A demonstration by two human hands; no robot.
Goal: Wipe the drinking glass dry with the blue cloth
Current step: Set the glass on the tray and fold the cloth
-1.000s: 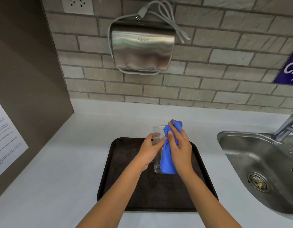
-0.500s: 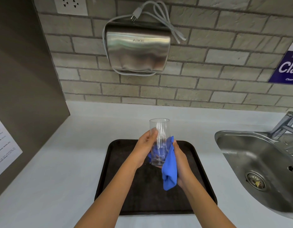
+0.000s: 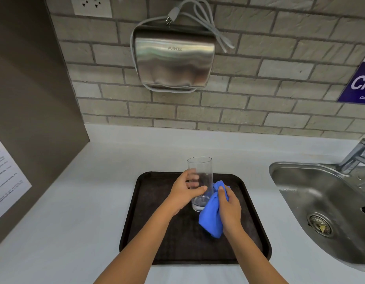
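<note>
— Which way is the glass [image 3: 200, 181] pointing?

— Upright, long axis vertical, open rim at the top and thick base at the bottom, over the middle of the dark tray [image 3: 148, 222]. I cannot tell if the base touches the tray.

— Who has it?

— The left hand [image 3: 185, 193] is wrapped around its middle, thumb across the front, fingers visible through the far side.

— And the cloth [image 3: 211, 217]?

— Bunched in the clenched right hand [image 3: 228, 208], pressed against the lower right side of the glass and hanging below its base.

— Anything in the glass?

— It looks empty: clear, tall, straight-sided. The tray carries nothing else. It sits on the white counter [image 3: 75, 201], the steel sink [image 3: 320, 201] well apart to the right.
</note>
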